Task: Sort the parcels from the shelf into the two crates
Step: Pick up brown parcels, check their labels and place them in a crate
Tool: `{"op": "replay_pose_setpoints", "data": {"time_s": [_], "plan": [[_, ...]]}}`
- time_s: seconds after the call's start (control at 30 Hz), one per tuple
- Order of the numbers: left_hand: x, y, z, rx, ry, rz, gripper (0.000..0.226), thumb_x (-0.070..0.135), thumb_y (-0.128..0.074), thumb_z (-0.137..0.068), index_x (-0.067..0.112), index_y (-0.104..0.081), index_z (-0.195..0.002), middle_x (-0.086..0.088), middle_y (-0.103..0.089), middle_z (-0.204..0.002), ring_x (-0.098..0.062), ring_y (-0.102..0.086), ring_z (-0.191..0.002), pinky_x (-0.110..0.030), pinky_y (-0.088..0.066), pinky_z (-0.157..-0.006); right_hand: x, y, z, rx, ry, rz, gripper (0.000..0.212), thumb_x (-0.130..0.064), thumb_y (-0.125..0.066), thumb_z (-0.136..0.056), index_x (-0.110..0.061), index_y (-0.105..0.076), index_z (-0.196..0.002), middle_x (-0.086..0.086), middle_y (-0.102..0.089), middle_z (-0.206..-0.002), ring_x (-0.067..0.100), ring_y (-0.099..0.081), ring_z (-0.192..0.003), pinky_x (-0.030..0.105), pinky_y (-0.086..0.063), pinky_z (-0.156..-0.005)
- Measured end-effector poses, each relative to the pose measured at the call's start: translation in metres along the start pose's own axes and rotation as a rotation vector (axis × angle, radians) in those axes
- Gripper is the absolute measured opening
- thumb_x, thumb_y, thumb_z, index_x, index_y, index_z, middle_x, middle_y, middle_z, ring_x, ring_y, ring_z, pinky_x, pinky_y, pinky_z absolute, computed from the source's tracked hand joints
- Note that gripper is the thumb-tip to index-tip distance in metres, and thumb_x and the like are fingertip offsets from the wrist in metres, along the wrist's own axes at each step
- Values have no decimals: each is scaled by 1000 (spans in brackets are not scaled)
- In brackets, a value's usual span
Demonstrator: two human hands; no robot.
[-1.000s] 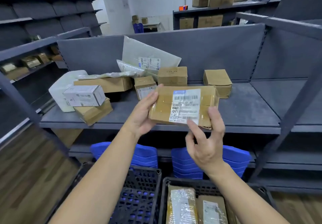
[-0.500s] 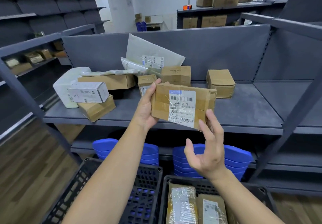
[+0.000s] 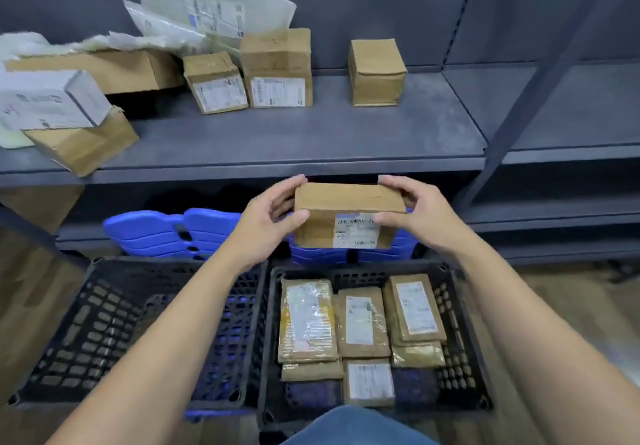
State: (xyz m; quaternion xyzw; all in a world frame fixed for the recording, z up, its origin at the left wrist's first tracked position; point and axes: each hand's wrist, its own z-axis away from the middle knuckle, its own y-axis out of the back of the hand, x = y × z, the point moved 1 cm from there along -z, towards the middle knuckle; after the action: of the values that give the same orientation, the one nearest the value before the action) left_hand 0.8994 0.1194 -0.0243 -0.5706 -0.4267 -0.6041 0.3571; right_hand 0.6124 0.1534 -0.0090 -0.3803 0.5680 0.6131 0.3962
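A brown cardboard parcel (image 3: 346, 214) with a white label hangs below the shelf edge, above the far rim of the right crate. My left hand (image 3: 268, 223) grips its left end and my right hand (image 3: 415, 216) grips its right end. The right black crate (image 3: 460, 320) holds several flat brown parcels with labels. The left black crate (image 3: 104, 323) beside it shows no parcels inside. On the grey shelf (image 3: 294, 139) several more parcels remain: brown boxes, a white box (image 3: 48, 98) and plastic mailers (image 3: 207, 11).
Stacks of blue plastic items (image 3: 173, 233) sit on the lower shelf behind the crates. A slanted grey shelf post (image 3: 530, 98) rises at the right. The shelf section to the right holds nothing. Wooden floor shows on both sides of the crates.
The parcel has come down from in front of the shelf to just above the right crate. My right hand, free before, now holds its right end. The view has tilted downward.
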Motion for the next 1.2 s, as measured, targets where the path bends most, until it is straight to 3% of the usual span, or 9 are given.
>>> {"op": "replay_pose_setpoints", "data": {"time_s": [0.17, 0.27, 0.5, 0.57, 0.7, 0.8, 0.97, 1.1, 1.2], "plan": [[-65, -54, 28, 44, 380, -23, 35, 29, -61, -104, 19, -57, -137, 9, -74, -107, -4, -70, -95, -31, -59, -72, 77, 10, 32, -91, -321, 106, 63, -42, -92, -73, -17, -69, -126, -4, -70, -119, 11, -68, -107, 26, -54, -91], [-102, -95, 46, 60, 582, 8, 28, 38, -59, -104, 21, -58, -126, -3, -68, -120, -16, -67, -104, -42, -64, -67, 138, 4, 53, -83, -510, -10, 98, -70, -95, -42, -6, -73, -112, -2, -74, -98, 15, -69, -88, 31, -54, -83], [-180, -174, 86, 97, 802, -5, 27, 48, -58, -103, 25, -62, -115, -4, -65, -129, -25, -64, -112, -42, -62, -80, 237, -11, 101, -111, -774, -174, 31, -33, -80, -91, -9, -75, -109, 5, -79, -107, 17, -71, -82, 27, -55, -65], [-196, -191, 94, 130, 830, -20, 27, 43, -55, -105, 20, -60, -119, -5, -65, -126, -20, -63, -103, -33, -58, -72, 250, -14, 112, -126, -807, -181, 27, -29, -74, -97, -11, -70, -116, -1, -74, -116, 13, -68, -87, 23, -50, -64], [-224, -211, 110, 163, 871, -19, 36, 41, -57, -105, 15, -62, -128, -4, -68, -124, -25, -63, -119, -41, -50, -104, 282, -20, 132, -125, -870, -187, 29, -31, -72, -97, -9, -72, -116, 3, -74, -121, 25, -70, -109, 40, -57, -89], [-233, -217, 119, 160, 929, 50, 41, 43, -59, -103, 17, -61, -134, -3, -66, -132, -23, -60, -122, -36, -48, -98, 299, -24, 141, -114, -896, -219, 29, -33, -74, -95, -11, -74, -114, 3, -77, -116, 24, -72, -108, 49, -56, -101], [-239, -215, 129, 159, 997, 186, 47, 28, -68, -101, 22, -52, -144, -1, -59, -141, -22, -60, -126, -37, -57, -92, 316, -33, 145, -97, -892, -270, 20, -32, -75, -95, -17, -74, -108, -1, -77, -112, 19, -73, -105, 45, -59, -98], [-243, -211, 140, 179, 1044, 278, 51, 2, -66, -99, 18, -51, -145, -7, -70, -127, -25, -69, -117, -40, -59, -98, 315, -36, 139, -104, -881, -276, 8, -20, -69, -100, -13, -73, -102, -2, -77, -101, 12, -73, -90, 22, -58, -67], [-242, -211, 143, 185, 1045, 278, 51, 0, -62, -101, 15, -49, -148, -4, -72, -123, -22, -71, -112, -34, -62, -90, 315, -40, 138, -119, -876, -282, 9, -22, -69, -100, -14, -73, -98, -5, -77, -97, 9, -72, -88, 20, -54, -63]]}}
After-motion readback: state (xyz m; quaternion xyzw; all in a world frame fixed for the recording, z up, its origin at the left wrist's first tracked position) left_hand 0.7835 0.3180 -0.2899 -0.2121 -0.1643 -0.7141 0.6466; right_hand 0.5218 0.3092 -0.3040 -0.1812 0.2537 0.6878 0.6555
